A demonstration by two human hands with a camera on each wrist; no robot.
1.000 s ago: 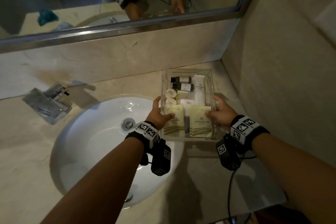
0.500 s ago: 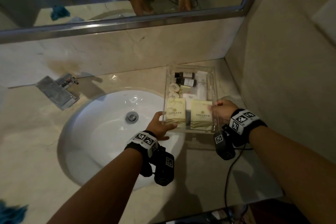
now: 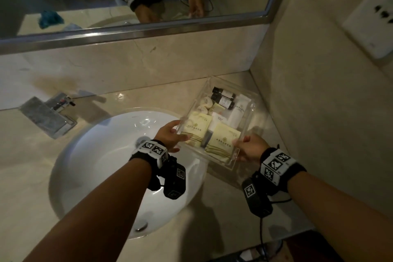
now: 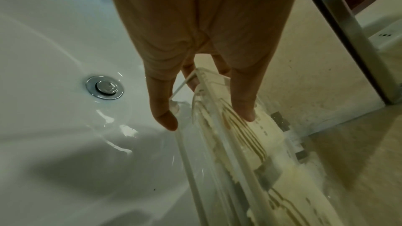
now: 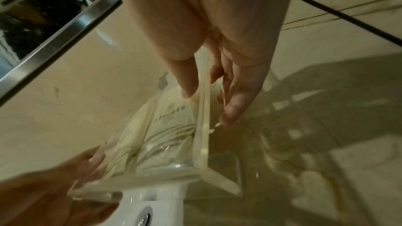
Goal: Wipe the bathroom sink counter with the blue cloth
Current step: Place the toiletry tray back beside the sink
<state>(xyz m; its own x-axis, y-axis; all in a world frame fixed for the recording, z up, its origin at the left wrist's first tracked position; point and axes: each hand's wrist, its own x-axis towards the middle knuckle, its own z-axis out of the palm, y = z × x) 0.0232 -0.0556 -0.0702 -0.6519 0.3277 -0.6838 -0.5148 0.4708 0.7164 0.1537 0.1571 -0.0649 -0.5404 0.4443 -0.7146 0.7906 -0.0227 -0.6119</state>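
Both hands hold a clear plastic tray point(image 3: 252, 110) of hotel toiletries, turned askew over the counter's right end and the basin's edge. My left hand point(image 3: 180, 134) pinches its near left corner, thumb over the rim point(image 4: 206, 118). At the near right wall my right hand point(image 3: 240, 142) pinches the rim point(image 5: 201, 135), thumb inside and fingers outside point(image 5: 208, 107). The tray casts a shadow on the beige counter point(image 3: 25, 176) below it. The blue cloth point(image 3: 50, 19) shows only as a reflection in the mirror, at the counter's far left.
A white round basin point(image 3: 102, 155) with a metal drain point(image 4: 104, 87) fills the counter's middle. A chrome faucet point(image 3: 46, 112) stands at its back left. The side wall with a socket plate point(image 3: 372, 19) closes off the right. A black cable point(image 3: 261, 232) hangs from my right wrist.
The tray has turned so its far end points right toward the wall corner. Both hands kept their hold on it. The blue cloth at the lower left has left the view.
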